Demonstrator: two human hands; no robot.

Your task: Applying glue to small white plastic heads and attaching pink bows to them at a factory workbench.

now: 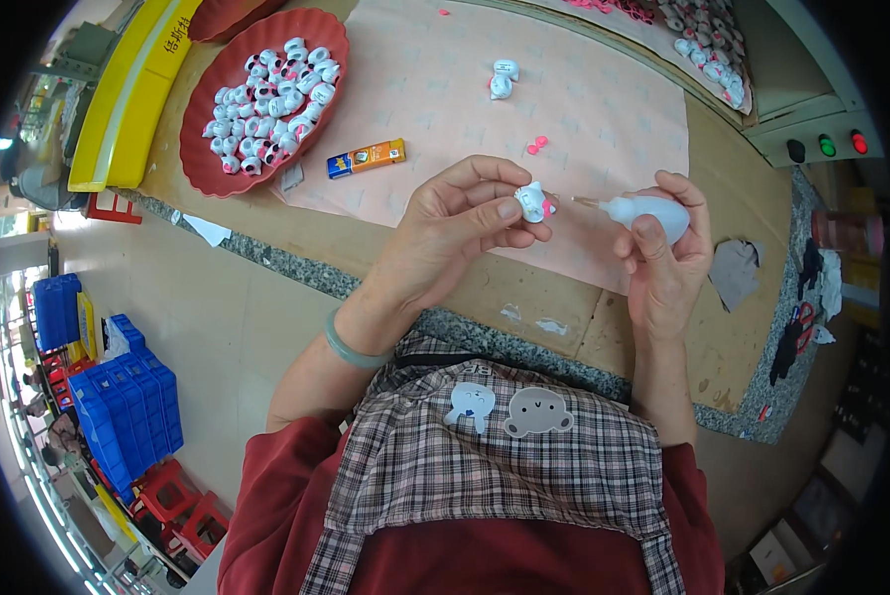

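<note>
Between the thumb and fingers of my left hand (463,220) is a small white cat-head figurine (532,203) with a pink bow on its side. My right hand (666,248) grips a white squeeze glue bottle (653,215), its thin nozzle aimed left at the figurine with a small gap between them. Just beyond my hands, a few small pink pieces (536,146) lie on the pink sheet (435,89). Farther off on that sheet, two white figurine parts (503,79) sit together.
A red scalloped bowl (195,129) full of white figurine heads stands at the left, near a yellow bin (132,99). An orange and blue packet (367,158) lies beside the bowl. Scissors (805,319) rest at the right edge. Blue crates (126,412) and red stools (172,496) stand on the floor.
</note>
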